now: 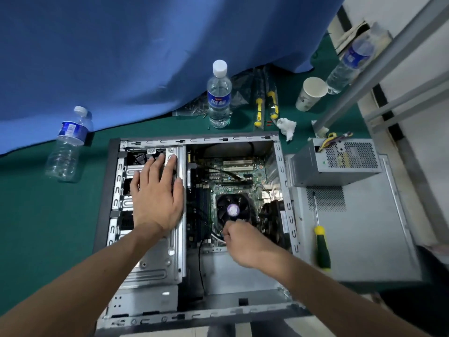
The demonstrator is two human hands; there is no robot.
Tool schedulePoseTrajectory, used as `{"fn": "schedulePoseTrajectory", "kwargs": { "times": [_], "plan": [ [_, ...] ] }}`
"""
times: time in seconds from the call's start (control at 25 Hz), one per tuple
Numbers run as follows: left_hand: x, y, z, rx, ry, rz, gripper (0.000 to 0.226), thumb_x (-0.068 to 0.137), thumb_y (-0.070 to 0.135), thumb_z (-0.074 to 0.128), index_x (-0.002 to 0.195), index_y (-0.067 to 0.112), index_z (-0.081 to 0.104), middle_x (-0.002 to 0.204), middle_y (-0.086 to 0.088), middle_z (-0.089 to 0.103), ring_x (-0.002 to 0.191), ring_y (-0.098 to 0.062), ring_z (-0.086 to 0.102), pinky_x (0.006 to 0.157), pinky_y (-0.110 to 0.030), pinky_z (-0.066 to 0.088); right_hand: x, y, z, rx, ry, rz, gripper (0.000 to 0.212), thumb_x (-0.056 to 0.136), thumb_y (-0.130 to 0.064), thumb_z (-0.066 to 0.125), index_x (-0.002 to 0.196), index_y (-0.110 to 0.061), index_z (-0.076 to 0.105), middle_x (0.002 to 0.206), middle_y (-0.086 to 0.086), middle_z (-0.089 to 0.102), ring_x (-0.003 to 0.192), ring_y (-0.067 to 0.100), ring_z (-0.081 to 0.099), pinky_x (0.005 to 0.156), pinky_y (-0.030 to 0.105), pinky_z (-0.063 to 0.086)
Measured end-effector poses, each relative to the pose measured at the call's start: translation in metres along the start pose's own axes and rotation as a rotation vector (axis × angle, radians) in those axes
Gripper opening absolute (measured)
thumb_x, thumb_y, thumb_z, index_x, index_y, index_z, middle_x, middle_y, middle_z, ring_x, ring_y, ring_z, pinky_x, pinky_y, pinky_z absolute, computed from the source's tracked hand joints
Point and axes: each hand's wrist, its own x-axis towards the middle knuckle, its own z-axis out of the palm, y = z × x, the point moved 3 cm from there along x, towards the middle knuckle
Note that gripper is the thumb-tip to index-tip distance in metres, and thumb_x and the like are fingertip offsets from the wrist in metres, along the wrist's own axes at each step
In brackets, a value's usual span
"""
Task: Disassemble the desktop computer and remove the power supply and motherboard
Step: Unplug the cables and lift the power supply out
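Here, flat on the green mat, an opened grey metal computer case (283, 166), its rim all round. Inside it, left of the round black cooler fan (232, 210), a left hand (155, 193), fingers spread wide, pressing on the silver drive cage (155, 268). Just below that fan, a right hand (243, 244), curled, pinching thin white cabling (217, 238) over the green motherboard (233, 176). Right of the case, outside its rim, a grey boxed power supply (335, 161) atop the removed side panel (359, 239), beside a yellow-and-green screwdriver (322, 246).
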Motion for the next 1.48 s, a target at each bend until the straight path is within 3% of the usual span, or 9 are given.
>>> {"fn": "schedulePoseTrajectory", "kwargs": {
  "times": [0.16, 0.44, 0.68, 0.84, 0.92, 1.04, 1.24, 1.36, 1.48],
  "plan": [
    [0.002, -0.002, 0.005, 0.008, 0.031, 0.014, 0.056, 0.099, 0.047, 0.020, 0.152, 0.029, 0.029, 0.158, -0.001, 0.030, 0.148, -0.018, 0.016, 0.120, -0.046, 0.010, -0.006, 0.001, 0.032, -0.227, 0.080, 0.009, 0.036, 0.091, 0.007, 0.048, 0.125, -0.002, 0.049, 0.124, 0.017, 0.051, 0.106, 0.036, 0.058, 0.083, 0.037, 0.046],
    [0.003, -0.005, 0.008, -0.008, 0.053, 0.037, 0.057, 0.098, 0.047, 0.019, 0.150, 0.028, 0.031, 0.156, -0.003, 0.032, 0.147, -0.021, 0.018, 0.119, -0.049, 0.013, -0.027, -0.024, 0.028, -0.388, 0.282, -0.050, 0.051, 0.080, 0.018, 0.050, 0.126, -0.003, 0.043, 0.118, 0.021, 0.054, 0.098, 0.037, 0.065, 0.072, 0.038, 0.050],
    [0.002, -0.003, 0.006, -0.002, 0.056, 0.033, 0.056, 0.098, 0.046, 0.020, 0.150, 0.028, 0.031, 0.156, -0.004, 0.032, 0.147, -0.021, 0.018, 0.119, -0.048, 0.012, -0.019, -0.040, 0.021, -0.415, 0.281, -0.148, 0.052, 0.078, 0.018, 0.054, 0.126, -0.001, 0.045, 0.128, 0.020, 0.045, 0.108, 0.036, 0.056, 0.083, 0.040, 0.051],
    [0.002, 0.000, 0.003, 0.001, 0.057, 0.033, 0.055, 0.098, 0.045, 0.022, 0.150, 0.027, 0.032, 0.156, -0.004, 0.032, 0.147, -0.022, 0.018, 0.119, -0.048, 0.012, -0.040, -0.041, 0.019, -0.300, 0.366, -0.489, 0.017, 0.101, -0.015, 0.050, 0.116, -0.011, 0.053, 0.107, 0.006, 0.055, 0.097, 0.020, 0.050, 0.081, 0.036, 0.050],
    [0.001, 0.000, 0.002, -0.002, 0.060, 0.032, 0.054, 0.099, 0.044, 0.023, 0.149, 0.026, 0.032, 0.156, -0.005, 0.032, 0.146, -0.022, 0.019, 0.119, -0.049, 0.012, -0.059, -0.044, 0.023, 0.102, 0.144, -0.568, 0.014, 0.102, -0.028, 0.048, 0.108, -0.020, 0.058, 0.090, -0.002, 0.064, 0.083, 0.010, 0.054, 0.074, 0.026, 0.047],
    [0.002, 0.002, 0.001, -0.006, 0.064, 0.029, 0.055, 0.098, 0.044, 0.023, 0.149, 0.026, 0.033, 0.156, -0.005, 0.032, 0.146, -0.022, 0.019, 0.119, -0.049, 0.012, -0.074, -0.033, 0.031, 0.566, 0.051, -0.463, 0.013, 0.102, -0.034, 0.046, 0.101, -0.029, 0.058, 0.076, -0.006, 0.061, 0.067, 0.003, 0.054, 0.060, 0.019, 0.043],
    [0.001, 0.001, 0.002, -0.006, 0.068, 0.037, 0.053, 0.099, 0.043, 0.025, 0.149, 0.027, 0.032, 0.156, -0.004, 0.032, 0.146, -0.021, 0.019, 0.119, -0.047, 0.011, -0.042, 0.005, 0.039, 0.222, 0.215, -0.091, 0.019, 0.101, -0.034, 0.046, 0.108, -0.020, 0.058, 0.102, -0.002, 0.057, 0.087, 0.012, 0.057, 0.072, 0.026, 0.043],
    [0.002, 0.000, 0.002, -0.002, 0.070, 0.033, 0.051, 0.101, 0.041, 0.029, 0.149, 0.027, 0.033, 0.156, -0.004, 0.032, 0.146, -0.022, 0.020, 0.119, -0.047, 0.012, -0.018, -0.007, 0.053, 0.062, 0.169, -0.114, 0.034, 0.096, -0.035, 0.058, 0.122, -0.012, 0.053, 0.121, 0.007, 0.050, 0.106, 0.028, 0.057, 0.088, 0.036, 0.045],
    [0.002, 0.000, 0.003, 0.000, 0.092, 0.037, 0.050, 0.101, 0.040, 0.030, 0.149, 0.027, 0.034, 0.155, -0.004, 0.034, 0.145, -0.021, 0.022, 0.118, -0.046, 0.013, 0.010, -0.025, 0.059, -0.006, 0.208, -0.123, 0.032, 0.094, -0.019, 0.060, 0.119, -0.005, 0.048, 0.119, 0.016, 0.054, 0.105, 0.036, 0.058, 0.080, 0.036, 0.045]
  ]
}}
